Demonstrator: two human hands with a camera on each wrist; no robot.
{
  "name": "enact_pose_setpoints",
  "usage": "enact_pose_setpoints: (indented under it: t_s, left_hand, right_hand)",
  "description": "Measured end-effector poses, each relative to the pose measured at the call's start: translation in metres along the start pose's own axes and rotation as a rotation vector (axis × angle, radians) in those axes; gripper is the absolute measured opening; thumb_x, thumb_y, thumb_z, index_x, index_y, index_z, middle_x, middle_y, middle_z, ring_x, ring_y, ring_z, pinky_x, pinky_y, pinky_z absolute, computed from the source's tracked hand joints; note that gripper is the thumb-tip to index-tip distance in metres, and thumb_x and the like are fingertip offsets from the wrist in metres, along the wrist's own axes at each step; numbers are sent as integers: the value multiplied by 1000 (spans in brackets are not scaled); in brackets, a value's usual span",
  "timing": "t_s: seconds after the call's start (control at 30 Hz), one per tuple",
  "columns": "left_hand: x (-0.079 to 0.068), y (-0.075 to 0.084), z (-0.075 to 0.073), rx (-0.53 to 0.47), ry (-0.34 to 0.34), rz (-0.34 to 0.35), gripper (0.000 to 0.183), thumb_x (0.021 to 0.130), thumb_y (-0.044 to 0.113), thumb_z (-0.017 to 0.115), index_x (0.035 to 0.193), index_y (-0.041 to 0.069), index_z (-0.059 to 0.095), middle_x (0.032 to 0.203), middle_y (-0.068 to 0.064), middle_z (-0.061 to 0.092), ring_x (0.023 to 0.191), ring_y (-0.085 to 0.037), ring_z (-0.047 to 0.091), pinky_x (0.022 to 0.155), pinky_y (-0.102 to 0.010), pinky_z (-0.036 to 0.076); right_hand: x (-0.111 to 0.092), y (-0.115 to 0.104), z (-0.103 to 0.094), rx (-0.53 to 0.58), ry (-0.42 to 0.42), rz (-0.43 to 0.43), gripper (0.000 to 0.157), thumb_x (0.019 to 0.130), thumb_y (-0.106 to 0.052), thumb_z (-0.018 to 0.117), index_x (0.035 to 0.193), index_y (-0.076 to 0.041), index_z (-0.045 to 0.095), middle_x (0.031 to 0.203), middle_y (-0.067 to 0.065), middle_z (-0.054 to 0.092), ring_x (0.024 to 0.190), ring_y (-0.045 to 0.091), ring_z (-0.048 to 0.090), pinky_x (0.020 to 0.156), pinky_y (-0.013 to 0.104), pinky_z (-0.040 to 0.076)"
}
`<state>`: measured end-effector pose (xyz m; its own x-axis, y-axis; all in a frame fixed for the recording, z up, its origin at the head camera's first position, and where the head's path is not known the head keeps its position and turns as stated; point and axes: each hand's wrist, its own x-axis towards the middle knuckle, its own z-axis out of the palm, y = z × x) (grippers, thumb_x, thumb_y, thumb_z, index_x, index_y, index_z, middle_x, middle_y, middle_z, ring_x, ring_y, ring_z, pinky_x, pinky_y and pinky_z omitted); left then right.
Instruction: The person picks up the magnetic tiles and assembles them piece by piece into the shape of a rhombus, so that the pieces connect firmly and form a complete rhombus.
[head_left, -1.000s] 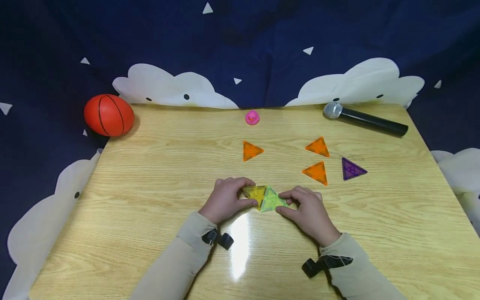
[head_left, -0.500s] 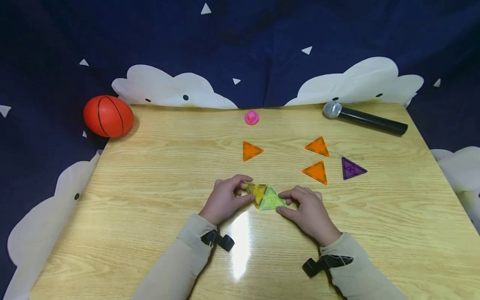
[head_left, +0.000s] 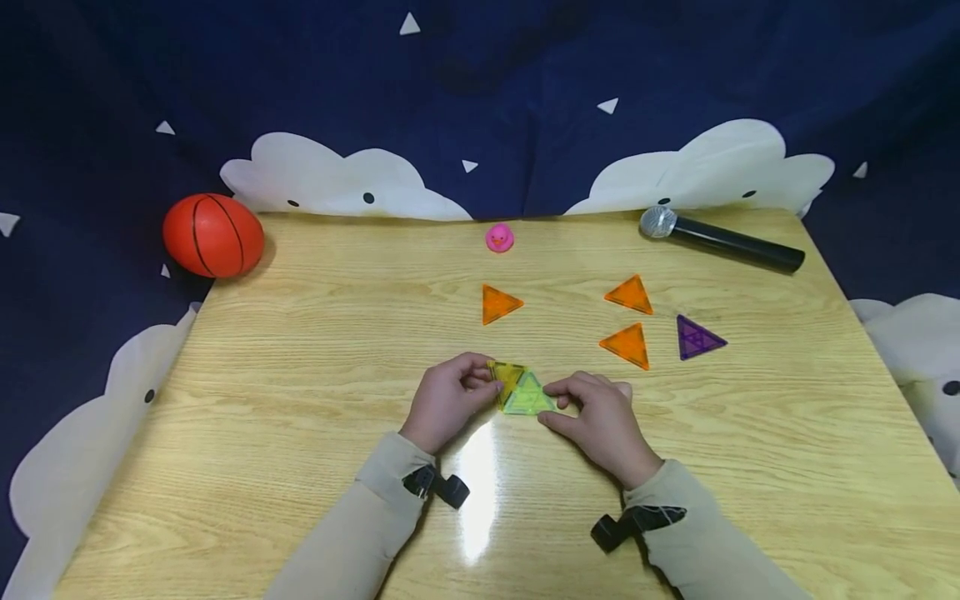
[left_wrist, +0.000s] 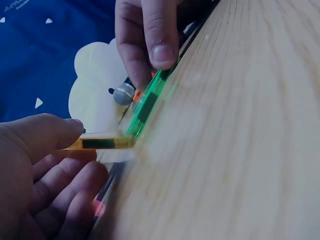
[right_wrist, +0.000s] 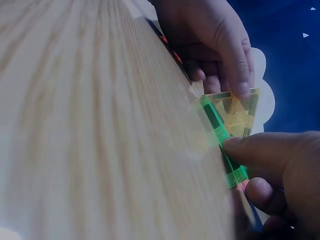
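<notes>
Near the middle of the wooden table, my left hand pinches a yellow translucent triangular magnetic tile between thumb and fingers. The tile is tilted up off the tabletop. Its lower edge meets a green triangular magnetic tile, which lies flat on the wood. From the right, my right hand holds the green tile at its corner with thumb and index finger. In the left wrist view the yellow tile stands at an angle to the green tile. The right wrist view shows the left thumb on the yellow tile's face.
Beyond the hands lie an orange triangle tile, two more orange tiles to the right and a purple triangle tile. Along the back are a red ball, a pink toy duck and a black microphone.
The yellow tile has been tipped up from lying nearly flat beside the green one. Both tiles and the right hand have shifted slightly left. The view has moved a little.
</notes>
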<state>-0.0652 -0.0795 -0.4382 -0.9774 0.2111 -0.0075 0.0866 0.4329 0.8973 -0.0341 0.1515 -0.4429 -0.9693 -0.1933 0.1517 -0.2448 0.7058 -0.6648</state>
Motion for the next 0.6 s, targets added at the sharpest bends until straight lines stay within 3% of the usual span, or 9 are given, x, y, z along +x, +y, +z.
enact_pose_setpoints:
  t_s: [0.2,0.43,0.6]
  left_hand:
    - [-2,1,0,-35,-8,11,25,87,13,80,109,6,70,94,-3,70,80,-10,67,72,-25,56]
    - [-3,-1,0,-8,19,39,17,86,9,78,100,7,70,88,0,67,76,-9,64,70,-25,55]
    - [-5,-1,0,-10,44,23,14,85,9,79,94,8,68,86,0,66,75,-9,62,69,-24,54]
  right_hand:
    - [4,-7,6,13,-19,9,29,77,-25,88,101,-16,76,78,-12,60,84,14,55,77,41,20]
    - [5,-8,7,15,-25,8,28,77,-28,88,100,-18,76,79,-13,60,85,13,55,77,40,20]
    - [5,-5,3,85,-28,19,22,83,-32,83,99,-18,77,81,-16,62,79,12,54,78,38,21]
